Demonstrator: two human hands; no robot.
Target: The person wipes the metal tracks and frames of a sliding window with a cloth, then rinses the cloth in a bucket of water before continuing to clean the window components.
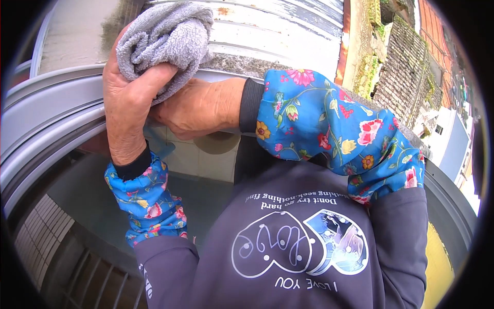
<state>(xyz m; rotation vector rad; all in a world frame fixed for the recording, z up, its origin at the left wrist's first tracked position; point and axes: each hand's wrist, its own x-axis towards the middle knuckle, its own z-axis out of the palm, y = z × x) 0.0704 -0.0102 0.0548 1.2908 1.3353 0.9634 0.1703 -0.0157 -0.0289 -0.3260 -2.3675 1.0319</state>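
A bunched grey terry towel (170, 46) is held up in front of me at the upper left. My left hand (129, 90) wraps around its left side, the thumb pressed across the lower folds. Just below and to the right, my right hand (189, 108) is curled into a fist at the towel's lower end; its fingertips are hidden behind the left hand and the cloth. Both forearms wear blue floral sleeve covers (308, 116) with black cuffs. Under the hands runs a silver metal window frame (54, 92).
Dark glass (193, 201) with reflections lies below the frame. Beyond the frame are a weathered corrugated metal roof (270, 27), a mossy tiled roof (401, 65) and an orange roof (436, 42). Metal bars (96, 278) show at the lower left, a yellow surface (436, 266) at the lower right.
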